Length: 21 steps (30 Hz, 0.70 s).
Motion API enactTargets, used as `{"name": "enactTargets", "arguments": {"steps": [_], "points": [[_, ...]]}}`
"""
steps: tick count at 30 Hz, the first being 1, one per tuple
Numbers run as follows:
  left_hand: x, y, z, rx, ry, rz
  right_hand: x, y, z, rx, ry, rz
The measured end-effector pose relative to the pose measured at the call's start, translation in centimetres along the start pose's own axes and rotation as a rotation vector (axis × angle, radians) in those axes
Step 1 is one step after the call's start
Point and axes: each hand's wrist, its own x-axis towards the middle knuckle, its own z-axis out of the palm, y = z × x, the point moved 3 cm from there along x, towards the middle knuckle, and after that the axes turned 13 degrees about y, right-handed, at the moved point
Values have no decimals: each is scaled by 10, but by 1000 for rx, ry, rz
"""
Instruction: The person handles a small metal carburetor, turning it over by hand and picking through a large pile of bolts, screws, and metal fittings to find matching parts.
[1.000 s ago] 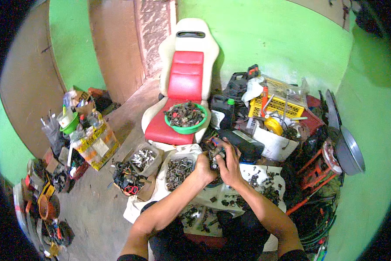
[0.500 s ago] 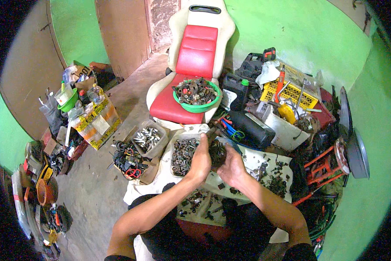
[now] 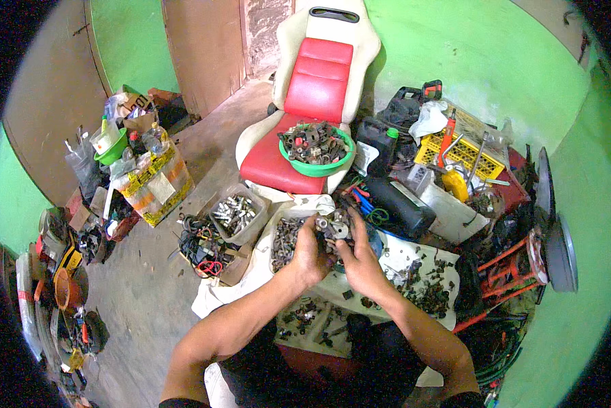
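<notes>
My left hand point(image 3: 309, 255) and my right hand point(image 3: 361, 266) are cupped together around a clump of small metal parts point(image 3: 333, 226), among them silver washers or nuts; single pieces are hard to make out. Just left of them is a clear container point(image 3: 285, 233) of dark bolts. A second container point(image 3: 234, 212) holds silvery pieces. Scattered small dark parts point(image 3: 424, 292) lie on a pale mat point(image 3: 401, 255) to the right, and more parts point(image 3: 299, 319) lie nearer me. Behind my hands, blue-handled tools point(image 3: 360, 202) are partly hidden.
A green basin point(image 3: 322, 170) full of parts sits on a red-and-white seat point(image 3: 305, 81). Right are a black canister point(image 3: 399, 207), yellow crate point(image 3: 482, 163) and red stand point(image 3: 506, 272). Left are a tangle of cables point(image 3: 207, 245), a taped box point(image 3: 156, 190) and piled clutter point(image 3: 71, 285).
My hands shifted around the parts: the right palm turned inward half a second ago, and now its thumb is over the clump, showing silvery pieces. The view has tilted and shifted slightly.
</notes>
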Motion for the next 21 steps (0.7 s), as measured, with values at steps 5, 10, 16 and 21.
{"name": "enactTargets", "arguments": {"steps": [5,10,16,21], "points": [[-33,17,7,29,13,-36,-10,-36,-11,-625,2,-350],[-31,18,-3,37,-29,-51,-13,-51,-13,-522,113,-558],[-24,9,-7,64,-87,-45,-4,-37,-7,-357,91,-434],[-35,17,7,169,-60,115,-1,-45,-10,-387,108,-225]]}}
